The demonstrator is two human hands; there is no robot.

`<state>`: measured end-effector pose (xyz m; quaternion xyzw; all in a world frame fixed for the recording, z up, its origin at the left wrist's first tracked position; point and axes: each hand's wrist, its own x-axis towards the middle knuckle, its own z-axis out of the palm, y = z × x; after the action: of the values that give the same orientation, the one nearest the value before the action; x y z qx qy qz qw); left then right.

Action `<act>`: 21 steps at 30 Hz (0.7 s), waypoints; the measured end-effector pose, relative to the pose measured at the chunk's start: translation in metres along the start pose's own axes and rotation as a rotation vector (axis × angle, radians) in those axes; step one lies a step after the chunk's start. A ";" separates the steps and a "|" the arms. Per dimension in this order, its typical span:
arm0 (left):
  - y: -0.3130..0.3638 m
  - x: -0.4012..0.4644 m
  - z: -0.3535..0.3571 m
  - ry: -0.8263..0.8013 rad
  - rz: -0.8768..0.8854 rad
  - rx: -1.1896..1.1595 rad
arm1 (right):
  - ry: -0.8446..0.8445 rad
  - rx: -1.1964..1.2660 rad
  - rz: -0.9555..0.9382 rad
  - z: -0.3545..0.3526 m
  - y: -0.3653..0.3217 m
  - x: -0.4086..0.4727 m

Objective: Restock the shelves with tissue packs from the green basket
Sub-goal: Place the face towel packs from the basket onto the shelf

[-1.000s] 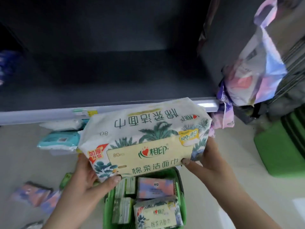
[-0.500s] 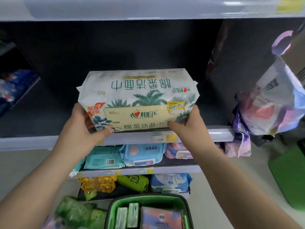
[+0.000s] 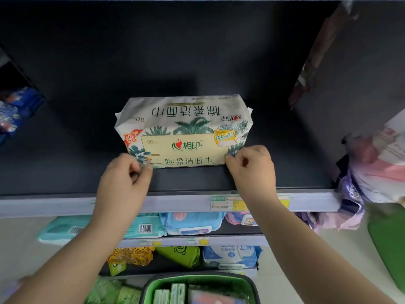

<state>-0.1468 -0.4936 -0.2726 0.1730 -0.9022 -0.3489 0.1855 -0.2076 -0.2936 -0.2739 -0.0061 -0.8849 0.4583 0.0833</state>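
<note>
shelf (image 3: 65,167): dark board, takes up most of the view; pale price rail along its front edge at 6 o'clock of the pack
lower shelves (image 3: 230,239): two tiers under the rail, stocked with wipes and small packs in blue, teal, yellow, green
bags (image 3: 377,172): soft printed bags hanging at 3 o'clock, off the shelf end
pack (image 3: 184,130): tissue pack, white-green with palm print, sits flat on the shelf mid-depth, front label facing out, top text upside down; nothing beside it
basket (image 3: 151,288): green, at 6 o'clock bottom edge, more packs standing in it, so judged restock far from done
left hand (image 3: 125,183): at 7 o'clock corner of the pack, fingers curled, tips touching or pinching the lower corner; firm grip or not, cannot tell
right hand (image 3: 252,170): at 5 o'clock corner, fingers curled, tips on the lower corner, same doubt
step: judged placing, final nudge or letting go
handling: looks light, soft, squashy; film wrap probably slick; not fragile but corners crumple
hold: best at both short ends, palms in, or under the base; end seams give a pinch point
risk: one-sided push may skew it on the board
</note>
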 end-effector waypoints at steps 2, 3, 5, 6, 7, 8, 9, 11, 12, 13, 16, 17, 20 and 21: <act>-0.003 0.004 0.005 -0.093 0.050 0.015 | -0.055 0.003 0.000 0.001 -0.001 0.004; -0.004 0.008 0.007 -0.126 0.066 0.026 | -0.098 -0.004 0.002 0.001 -0.001 0.007; -0.005 0.021 0.011 -0.165 0.088 0.049 | -0.180 -0.022 0.022 0.001 -0.004 0.016; -0.004 0.027 0.013 -0.184 0.099 0.066 | -0.210 -0.046 0.034 0.001 -0.005 0.021; -0.003 0.034 0.016 -0.203 0.104 0.080 | -0.235 -0.090 0.047 0.001 -0.006 0.026; -0.001 0.041 0.018 -0.214 0.112 0.091 | -0.262 -0.156 0.054 0.001 -0.008 0.030; 0.000 0.048 0.021 -0.230 0.117 0.110 | -0.291 -0.241 0.050 0.001 -0.010 0.035; 0.000 0.060 0.028 -0.252 0.165 0.194 | -0.364 -0.446 -0.004 0.004 -0.014 0.044; 0.000 0.065 0.031 -0.260 0.204 0.268 | -0.398 -0.539 -0.041 0.007 -0.014 0.048; -0.001 0.069 0.034 -0.259 0.231 0.351 | -0.419 -0.611 -0.068 0.011 -0.015 0.052; 0.000 0.080 0.042 -0.232 0.255 0.520 | -0.427 -0.714 -0.069 0.020 -0.019 0.065; 0.001 0.084 0.044 -0.232 0.257 0.550 | -0.425 -0.729 -0.051 0.021 -0.019 0.069; 0.002 0.098 0.048 -0.258 0.256 0.616 | -0.453 -0.760 -0.028 0.027 -0.018 0.084; 0.003 0.103 0.049 -0.272 0.247 0.626 | -0.459 -0.769 -0.032 0.028 -0.017 0.089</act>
<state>-0.2590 -0.5095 -0.2819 0.0633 -0.9958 -0.0508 0.0428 -0.2981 -0.3182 -0.2633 0.0791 -0.9865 0.0839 -0.1166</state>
